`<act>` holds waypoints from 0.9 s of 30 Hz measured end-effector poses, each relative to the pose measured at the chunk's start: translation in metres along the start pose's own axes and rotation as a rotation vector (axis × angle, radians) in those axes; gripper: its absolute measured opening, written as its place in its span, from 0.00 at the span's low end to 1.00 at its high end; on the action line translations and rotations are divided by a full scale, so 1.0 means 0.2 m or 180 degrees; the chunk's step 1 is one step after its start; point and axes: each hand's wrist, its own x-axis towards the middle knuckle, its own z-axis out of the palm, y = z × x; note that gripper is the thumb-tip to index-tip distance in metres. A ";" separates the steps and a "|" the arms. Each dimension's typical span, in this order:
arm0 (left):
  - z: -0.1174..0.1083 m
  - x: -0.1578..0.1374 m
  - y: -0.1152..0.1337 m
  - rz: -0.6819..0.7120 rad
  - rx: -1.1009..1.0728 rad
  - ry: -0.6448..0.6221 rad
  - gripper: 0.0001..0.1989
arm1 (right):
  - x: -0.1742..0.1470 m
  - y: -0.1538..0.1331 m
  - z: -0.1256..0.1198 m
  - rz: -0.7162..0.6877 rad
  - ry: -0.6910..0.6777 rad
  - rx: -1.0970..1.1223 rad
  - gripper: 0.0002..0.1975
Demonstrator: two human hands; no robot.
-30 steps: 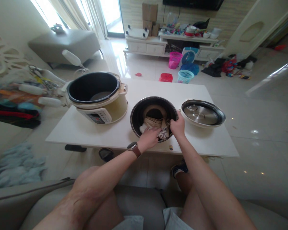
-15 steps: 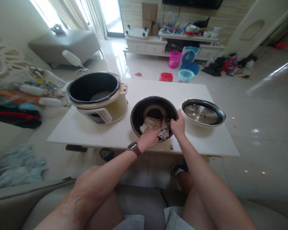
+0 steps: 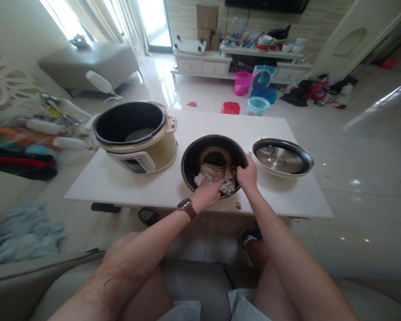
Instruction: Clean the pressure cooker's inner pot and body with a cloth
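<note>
A dark inner pot (image 3: 190,166) tilts toward me on the white table. My right hand (image 3: 247,174) is closed around its right rim. Inside the pot, my left hand (image 3: 207,191), with a watch on the wrist, presses a crumpled beige and white cloth (image 3: 214,171) against the lower inner wall. The left fingers are partly hidden by the cloth. Left of the pot stands the white electric pressure cooker (image 3: 160,154), its top uncovered. Its lid (image 3: 280,159) lies to the right with the metal underside up.
The white table (image 3: 147,189) spans the space before my knees. Pale handles (image 3: 71,142) of a rack stick out by the cooker at left. Beyond the table are a red stool (image 3: 230,108), a light-blue basket (image 3: 258,106) and a pink basket (image 3: 243,83).
</note>
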 end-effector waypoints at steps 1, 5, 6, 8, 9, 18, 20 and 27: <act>0.00 0.00 0.00 0.0002 -0.0010 -0.0001 0.26 | 0.00 0.00 0.00 -0.0010 0.0004 -0.0003 0.27; 0.00 0.00 0.00 0.0010 0.0001 0.0019 0.27 | 0.00 0.00 0.00 -0.0002 -0.0001 -0.0008 0.27; 0.00 0.00 0.00 0.0014 0.0005 0.0019 0.26 | 0.00 -0.01 0.00 0.0005 -0.0002 -0.0004 0.27; 0.00 0.00 0.00 0.0015 0.0012 0.0010 0.26 | 0.00 -0.01 0.00 0.0026 -0.0001 0.0008 0.28; 0.00 0.00 0.00 0.0014 0.0013 0.0004 0.25 | 0.00 -0.01 0.00 0.0036 0.0002 0.0013 0.28; 0.00 0.00 0.00 -0.0013 0.0006 -0.0001 0.26 | 0.00 0.00 0.00 0.0082 -0.0014 0.0074 0.27; 0.00 0.00 0.00 0.0008 0.0010 -0.0006 0.26 | 0.00 0.00 0.00 0.0073 -0.0007 0.0048 0.27; 0.00 0.00 0.00 -0.0004 0.0007 -0.0022 0.26 | 0.00 -0.01 0.00 0.0022 0.0044 0.0020 0.28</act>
